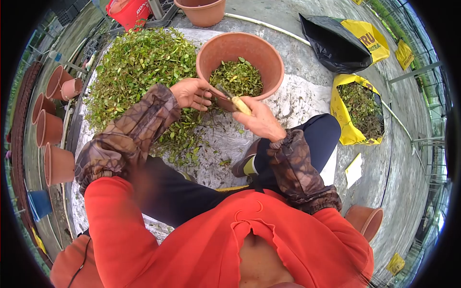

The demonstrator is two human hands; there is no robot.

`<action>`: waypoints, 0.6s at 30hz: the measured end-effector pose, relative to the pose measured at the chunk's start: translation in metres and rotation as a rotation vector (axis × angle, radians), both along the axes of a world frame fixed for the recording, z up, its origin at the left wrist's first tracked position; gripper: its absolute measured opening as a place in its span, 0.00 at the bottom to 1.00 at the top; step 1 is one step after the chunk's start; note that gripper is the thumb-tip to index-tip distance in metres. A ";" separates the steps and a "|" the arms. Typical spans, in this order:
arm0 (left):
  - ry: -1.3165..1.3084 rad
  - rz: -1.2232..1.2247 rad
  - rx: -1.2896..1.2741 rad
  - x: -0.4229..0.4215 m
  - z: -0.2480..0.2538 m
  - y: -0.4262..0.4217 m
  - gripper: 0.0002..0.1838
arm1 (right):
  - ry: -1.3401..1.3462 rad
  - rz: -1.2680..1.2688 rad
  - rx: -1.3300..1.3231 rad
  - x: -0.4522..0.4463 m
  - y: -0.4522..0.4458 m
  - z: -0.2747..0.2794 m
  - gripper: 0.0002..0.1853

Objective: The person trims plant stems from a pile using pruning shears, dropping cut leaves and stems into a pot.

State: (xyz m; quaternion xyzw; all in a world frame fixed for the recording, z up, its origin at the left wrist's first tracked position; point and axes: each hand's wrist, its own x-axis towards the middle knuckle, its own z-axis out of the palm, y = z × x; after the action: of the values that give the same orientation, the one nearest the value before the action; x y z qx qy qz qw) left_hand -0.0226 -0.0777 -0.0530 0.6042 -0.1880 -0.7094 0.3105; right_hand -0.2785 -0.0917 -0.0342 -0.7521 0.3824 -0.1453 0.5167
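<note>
My right hand (261,119) is closed round the yellowish handle of a small cutting tool (241,105), whose dark blade points up and left. My left hand (192,94) is at the near left rim of a large terracotta pot (273,55), its fingers partly curled and apart, with nothing clear between them. The tool's tip is close to the left fingers. Cut leafy pieces (237,78) lie inside the pot. Left of the pot spreads a big heap of green leafy stems (139,72), which reaches below my left forearm.
A yellow bag (340,113) of plant bits stands at right, below a black bag (331,43). Terracotta pots (49,128) line the left side. Another pot (204,12) and a red bucket (128,15) stand at the back. A pot (364,221) lies lower right.
</note>
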 end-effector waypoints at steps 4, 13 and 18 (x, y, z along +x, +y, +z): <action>0.075 0.104 0.019 0.010 -0.003 0.012 0.15 | 0.047 0.146 -0.071 0.010 0.013 0.012 0.24; 0.088 0.079 0.005 0.020 0.002 0.043 0.17 | 0.052 0.237 -0.105 0.027 0.022 0.014 0.24; 0.086 0.038 -0.077 0.026 0.013 0.058 0.16 | 0.024 0.199 -0.082 0.029 0.020 0.012 0.23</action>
State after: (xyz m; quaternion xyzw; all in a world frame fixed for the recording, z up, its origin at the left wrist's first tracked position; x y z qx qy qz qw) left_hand 0.0032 -0.0200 -0.0395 0.5644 -0.1902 -0.7207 0.3548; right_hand -0.2496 -0.0712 -0.0223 -0.8086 0.3058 -0.0998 0.4927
